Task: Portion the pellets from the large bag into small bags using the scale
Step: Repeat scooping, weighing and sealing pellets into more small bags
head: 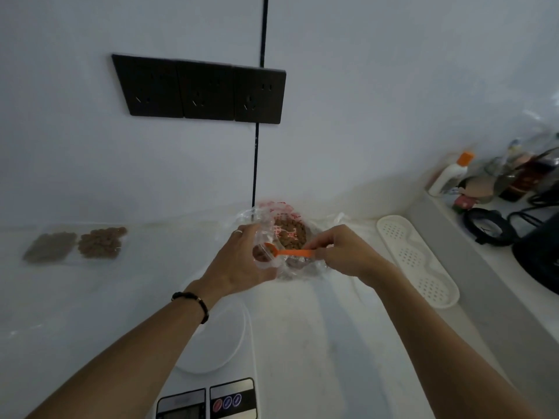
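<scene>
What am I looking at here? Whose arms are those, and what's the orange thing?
The camera sits on a person's head, looking down, so you see their own arms. The left hand holds open a small clear bag. The right hand pinches an orange spoon, its tip at the bag's mouth. Behind stands the large bag of brown pellets. On the white counter lie two filled small bags, and a white scale sits nearest the person.

scale (211, 373): display cut by bottom edge, reading illegible, platform part-hidden by left forearm. Left hand (239, 261) hides small bag's (266, 261) near side. Red print on large bag (287, 228) unreadable. Right-shelf clutter (514, 176) blurred.
</scene>
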A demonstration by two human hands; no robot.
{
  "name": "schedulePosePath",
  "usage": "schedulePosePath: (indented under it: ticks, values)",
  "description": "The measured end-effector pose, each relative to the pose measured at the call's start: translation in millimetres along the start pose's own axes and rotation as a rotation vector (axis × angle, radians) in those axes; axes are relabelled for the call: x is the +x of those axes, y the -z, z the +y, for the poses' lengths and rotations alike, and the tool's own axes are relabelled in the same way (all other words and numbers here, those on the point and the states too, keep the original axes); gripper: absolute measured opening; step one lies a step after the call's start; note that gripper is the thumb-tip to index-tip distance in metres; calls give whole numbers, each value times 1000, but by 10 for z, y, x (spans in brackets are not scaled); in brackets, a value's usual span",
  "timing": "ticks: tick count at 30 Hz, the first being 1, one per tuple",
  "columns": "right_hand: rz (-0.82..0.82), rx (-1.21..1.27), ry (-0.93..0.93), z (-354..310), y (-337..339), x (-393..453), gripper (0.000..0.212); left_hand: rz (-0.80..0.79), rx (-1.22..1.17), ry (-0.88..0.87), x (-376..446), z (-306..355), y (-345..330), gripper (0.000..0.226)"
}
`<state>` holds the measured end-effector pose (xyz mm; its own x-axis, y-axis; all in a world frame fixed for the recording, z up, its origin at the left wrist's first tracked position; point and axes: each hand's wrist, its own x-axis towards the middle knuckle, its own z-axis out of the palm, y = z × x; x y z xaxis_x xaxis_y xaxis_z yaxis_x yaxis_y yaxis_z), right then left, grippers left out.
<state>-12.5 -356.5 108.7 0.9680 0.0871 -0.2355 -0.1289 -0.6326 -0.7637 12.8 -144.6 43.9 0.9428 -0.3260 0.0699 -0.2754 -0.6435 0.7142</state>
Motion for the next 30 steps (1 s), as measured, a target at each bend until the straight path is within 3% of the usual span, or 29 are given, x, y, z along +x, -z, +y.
schedulePosePath:
  ticks: [7,10,18,22,26,30]
  values:
    - [63,-380,238,-372,-57,-73,30,19,-75,39,-61,-10,102,85]
    - [112,-422,273,-383,-39,-100,29,32,-94,34,-77,10,124,78]
    - [234,-495,383,-171,-3,-60,29,20,-42,73,5,-21,19,89]
    - [333,-395,331,-77,62,-6,28,33,-34,96,56,-69,-31,85]
    - [437,-283,165,72,132,118,28,-26,-4,104,63,-88,-42,88]
    - [365,-407,-6,369,34,364,31,-133,41,132,24,-158,-51,90]
